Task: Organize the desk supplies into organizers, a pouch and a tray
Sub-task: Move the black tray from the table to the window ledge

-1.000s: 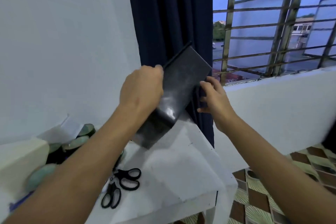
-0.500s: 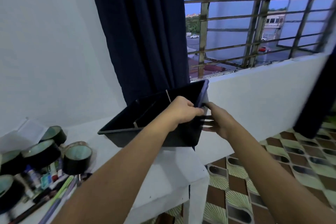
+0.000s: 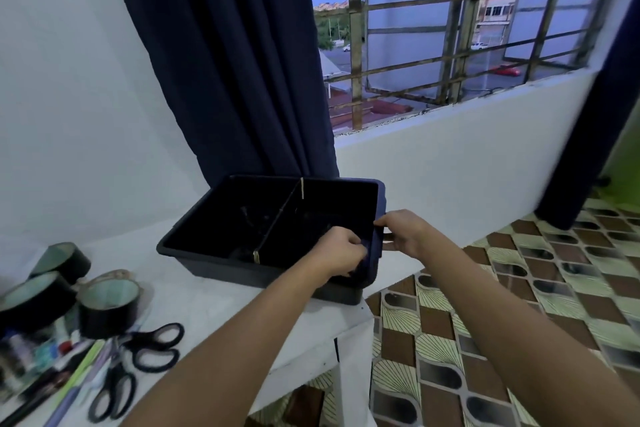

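Note:
A black tray (image 3: 194, 236) with a thin divider down its middle sits upright on the white desk (image 3: 194, 295), at the desk's right end. My left hand (image 3: 341, 253) grips the tray's right rim from inside, fingers curled over the wall. From outside, my right hand (image 3: 401, 230) holds the same right edge. Both compartments look empty. Black tape rolls (image 3: 107, 302) stand at the left. Two black-handled scissors (image 3: 138, 357) lie near the front edge, beside a heap of pens and markers (image 3: 45, 367).
A dark blue curtain (image 3: 225, 62) hangs just behind the tray. The desk's right edge drops to a patterned tile floor (image 3: 485, 322). A low white wall (image 3: 467, 156) under a barred window stands to the right.
The tray went from tilted on end in the air to lying flat on the desk, open side up. Both hands came down with it and stay on its right edge.

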